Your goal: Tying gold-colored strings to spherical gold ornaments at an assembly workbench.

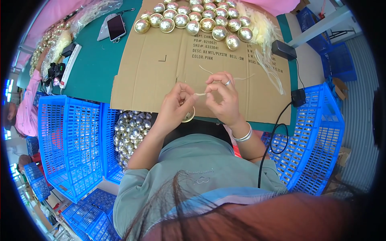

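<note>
Over the near edge of a flat cardboard sheet [140, 80], both my hands are closed in pinches. A thin cream ribbon [200, 94] runs between the fingertips of my left hand [177, 105] and my right hand [225, 100], and loose ends trail onto the cardboard. Below my left hand a gold metal bell [188, 116] shows its rim; most of it is hidden, so whether the fingers touch it I cannot tell. A ring and a bangle are on my right hand and wrist. Several gold bells [167, 25] lie at the cardboard's far side.
Cream ribbons [263, 32] lie beside the bells. Blue crates [72, 140] stand left and right; one holds silvery bells [130, 130]. A black cable [277, 124] hangs at my right. A phone [116, 27] and power strip [70, 66] lie left, near another person's pink sleeve [30, 92].
</note>
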Tool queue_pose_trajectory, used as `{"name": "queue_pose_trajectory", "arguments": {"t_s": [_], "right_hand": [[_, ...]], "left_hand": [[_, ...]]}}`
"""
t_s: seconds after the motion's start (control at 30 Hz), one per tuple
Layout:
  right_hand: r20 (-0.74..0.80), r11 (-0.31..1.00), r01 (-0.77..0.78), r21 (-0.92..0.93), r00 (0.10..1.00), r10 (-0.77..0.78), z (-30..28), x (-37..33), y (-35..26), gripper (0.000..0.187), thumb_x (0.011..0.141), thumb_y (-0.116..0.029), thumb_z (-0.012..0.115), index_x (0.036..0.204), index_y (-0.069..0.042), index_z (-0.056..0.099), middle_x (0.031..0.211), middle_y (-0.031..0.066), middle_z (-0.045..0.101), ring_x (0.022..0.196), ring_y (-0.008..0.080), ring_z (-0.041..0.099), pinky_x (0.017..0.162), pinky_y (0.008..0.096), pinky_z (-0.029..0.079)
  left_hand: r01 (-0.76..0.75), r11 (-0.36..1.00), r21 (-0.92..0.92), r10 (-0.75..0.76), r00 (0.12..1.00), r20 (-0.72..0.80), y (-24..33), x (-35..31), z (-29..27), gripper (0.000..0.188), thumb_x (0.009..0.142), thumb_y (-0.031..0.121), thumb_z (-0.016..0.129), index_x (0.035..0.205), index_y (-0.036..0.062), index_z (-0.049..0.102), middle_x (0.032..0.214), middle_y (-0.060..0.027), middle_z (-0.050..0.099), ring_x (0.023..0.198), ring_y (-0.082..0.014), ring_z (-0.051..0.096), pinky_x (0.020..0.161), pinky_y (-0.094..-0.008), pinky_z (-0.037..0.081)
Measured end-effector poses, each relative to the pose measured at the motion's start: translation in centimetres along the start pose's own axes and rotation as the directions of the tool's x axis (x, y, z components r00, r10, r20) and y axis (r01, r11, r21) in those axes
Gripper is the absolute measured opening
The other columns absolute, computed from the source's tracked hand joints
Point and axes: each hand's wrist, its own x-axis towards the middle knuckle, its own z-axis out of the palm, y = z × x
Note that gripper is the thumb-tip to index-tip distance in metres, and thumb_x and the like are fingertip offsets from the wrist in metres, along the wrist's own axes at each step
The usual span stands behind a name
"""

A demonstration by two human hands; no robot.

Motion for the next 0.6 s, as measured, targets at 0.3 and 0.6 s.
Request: {"name": "queue_pose_trajectory", "arguments": {"t_s": [0.3,0.6], "right_hand": [[0.083,0.998,-0.046,0.035,0.996,0.042,-1.1,0.5,-0.9,0.017,0.067,-0.003,0.063,0.083,-0.006,0.061,0.099,0.0068,0.059,0.098,0.0265,0.051,0.100,0.0488,0.031],[0.317,0.949,0.258,-0.179,0.929,-0.192,-1.2,0.7,-0.6,0.024,0.068,-0.024,0.076,0.084,-0.009,0.068,0.074,0.0024,0.061,0.084,0.0208,0.055,0.099,0.0509,0.033]], "left_hand": [[-0.025,0.994,-0.102,0.029,0.999,0.043,-0.5,0.1,-0.3,0.011,0.094,0.009,0.055,0.097,-0.0016,0.054,0.079,-0.0024,0.061,0.072,-0.0066,0.057,0.067,-0.0207,0.047],[-0.067,0.963,-0.261,0.065,0.998,-0.018,-0.4,-0.2,0.1,0.014,0.088,0.000,0.060,0.090,0.0012,0.046,0.076,-0.0031,0.061,0.069,-0.0059,0.058,0.061,-0.0183,0.045]]}}
